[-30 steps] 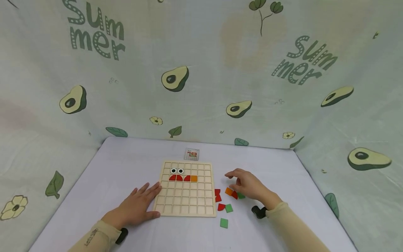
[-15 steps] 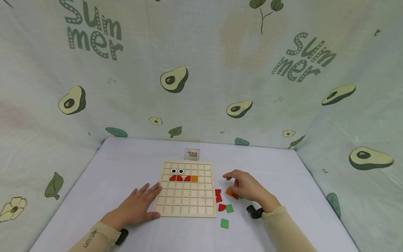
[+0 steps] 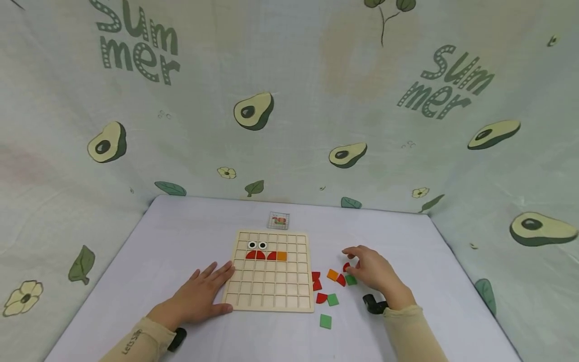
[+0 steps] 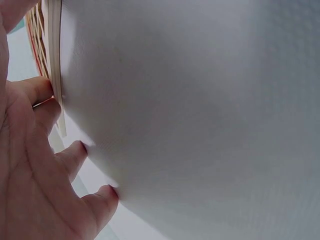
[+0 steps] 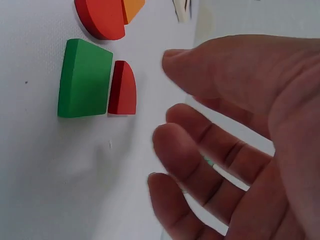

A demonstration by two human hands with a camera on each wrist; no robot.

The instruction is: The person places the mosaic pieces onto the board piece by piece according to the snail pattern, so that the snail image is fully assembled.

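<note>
A pale wooden grid board (image 3: pixel 268 289) lies on the table. Two eye tiles (image 3: pixel 257 245), several red quarter-round pieces (image 3: pixel 251 255) and an orange square (image 3: pixel 282 256) sit in its upper cells. My left hand (image 3: pixel 196 295) rests flat at the board's left edge, fingertips touching its side in the left wrist view. My right hand (image 3: pixel 372 269) hovers over loose pieces to the right, its fingers loosely bent and holding nothing. Closest to it are a green square (image 5: pixel 86 79) and a red quarter-round piece (image 5: pixel 123 89), apart from the fingers.
A small picture card (image 3: pixel 278 220) lies behind the board. Between board and right hand are another orange square (image 3: pixel 332 275), red pieces (image 3: pixel 316 281) and green squares (image 3: pixel 325 322). A printed cloth (image 3: pixel 289 125) surrounds the table.
My right hand shifted slightly left, then back to the right, uncovering the orange square, the green square and a red piece near it. The left hand stayed in place at the board.
</note>
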